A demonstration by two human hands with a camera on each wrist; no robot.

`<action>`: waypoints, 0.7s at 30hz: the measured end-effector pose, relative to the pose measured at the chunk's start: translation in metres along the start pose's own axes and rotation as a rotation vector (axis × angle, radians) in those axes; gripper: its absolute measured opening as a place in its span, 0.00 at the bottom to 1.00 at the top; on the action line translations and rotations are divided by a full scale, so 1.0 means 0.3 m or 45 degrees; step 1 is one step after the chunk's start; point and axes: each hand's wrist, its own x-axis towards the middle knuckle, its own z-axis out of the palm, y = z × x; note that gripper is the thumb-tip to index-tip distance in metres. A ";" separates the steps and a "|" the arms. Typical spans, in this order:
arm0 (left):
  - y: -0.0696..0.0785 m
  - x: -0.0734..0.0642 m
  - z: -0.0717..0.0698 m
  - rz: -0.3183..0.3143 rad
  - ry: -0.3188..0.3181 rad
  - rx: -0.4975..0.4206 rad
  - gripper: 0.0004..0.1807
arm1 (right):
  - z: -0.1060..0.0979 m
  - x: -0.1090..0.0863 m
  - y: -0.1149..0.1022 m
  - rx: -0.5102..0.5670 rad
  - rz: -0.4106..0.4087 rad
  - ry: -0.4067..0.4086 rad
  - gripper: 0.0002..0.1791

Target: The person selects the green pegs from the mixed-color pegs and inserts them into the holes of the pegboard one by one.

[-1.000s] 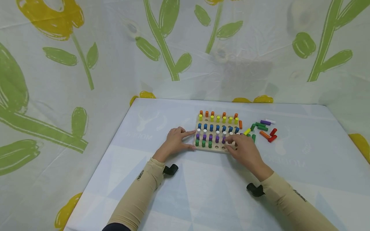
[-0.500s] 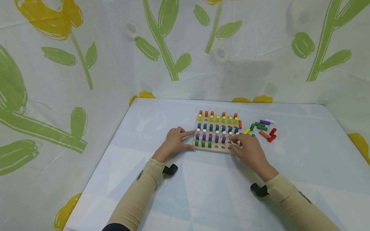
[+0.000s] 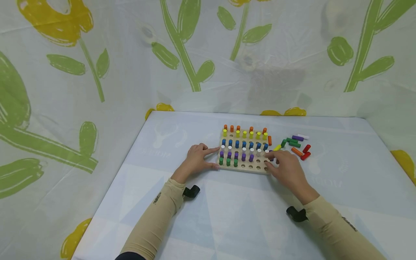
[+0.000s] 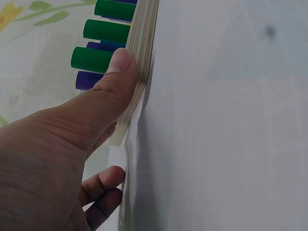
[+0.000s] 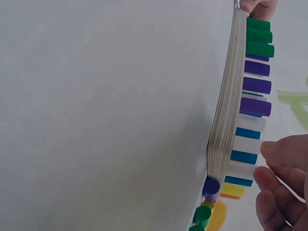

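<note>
A wooden pegboard [image 3: 238,169] carries upright pegs in orange, yellow, blue, white, purple and green rows. At its left side, my left hand [image 3: 196,159] steadies it, index finger straight against the edge and thumb near the front corner. The left wrist view shows that thumb [image 4: 113,86] lying by the board's side, beside a green peg [image 4: 91,59]. My right hand [image 3: 286,168] is at the board's right end, thumb and index finger parted. In the right wrist view its fingertips [image 5: 262,175] are right at the end of a white peg [image 5: 240,169]; nothing is pinched between them.
Loose pegs lie right of the board: green pegs [image 3: 294,144], a purple peg [image 3: 297,138], a white peg [image 3: 303,137], red pegs [image 3: 306,155], an orange peg [image 3: 297,151] and a yellow peg [image 3: 277,147]. Bare holes [image 3: 250,167] show in the front row.
My right hand has moved right along the board, from beside the last purple peg to the right end of the white row. The left hand and the board have stayed put.
</note>
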 end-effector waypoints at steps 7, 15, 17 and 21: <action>0.003 -0.006 -0.005 0.013 0.007 0.003 0.45 | -0.007 -0.001 0.021 -0.004 0.031 -0.005 0.18; 0.001 -0.003 -0.003 0.011 0.005 0.008 0.45 | -0.017 0.003 0.041 0.006 0.075 -0.019 0.17; 0.000 -0.003 -0.003 0.012 0.004 0.005 0.45 | -0.019 0.004 0.047 0.010 0.077 -0.021 0.17; -0.001 -0.003 -0.001 0.020 0.005 0.015 0.45 | -0.021 0.010 0.059 -0.001 0.068 -0.012 0.16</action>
